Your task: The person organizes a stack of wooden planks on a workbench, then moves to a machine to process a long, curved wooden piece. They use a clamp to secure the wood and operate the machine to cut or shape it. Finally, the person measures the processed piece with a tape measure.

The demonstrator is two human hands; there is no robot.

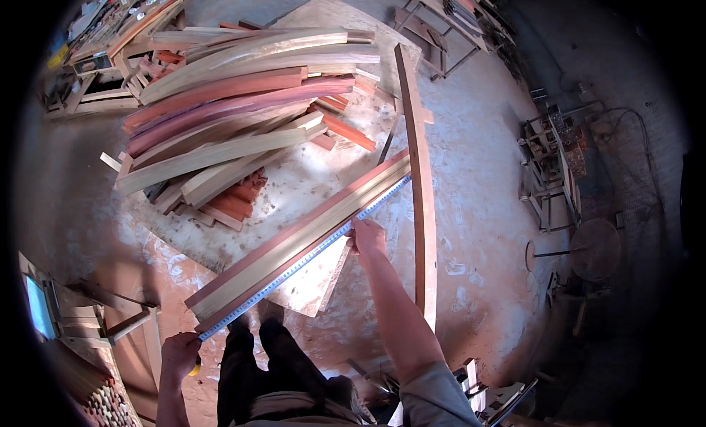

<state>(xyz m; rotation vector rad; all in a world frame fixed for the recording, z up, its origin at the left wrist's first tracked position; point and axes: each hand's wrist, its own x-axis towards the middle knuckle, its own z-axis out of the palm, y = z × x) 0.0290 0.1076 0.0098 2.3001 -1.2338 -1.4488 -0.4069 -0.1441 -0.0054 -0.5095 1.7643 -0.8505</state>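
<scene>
A group of long wooden strips, reddish and pale, lies side by side diagonally across the worktable. Along their near edge runs the extended blade of a tape measure, reaching up to a long brown board at the strips' far end. My left hand is closed round the tape measure at the near left end; a bit of yellow, perhaps its case, shows beside the hand. Further along, my right hand has its fingers bent against the blade and the strips' edge, gripping the tape.
A pile of curved timber pieces, pale and reddish, covers the table's far left. Behind it stands a cluttered bench. A metal-framed table is at the far right, with machinery along the right. Stacked sticks lie at the lower left.
</scene>
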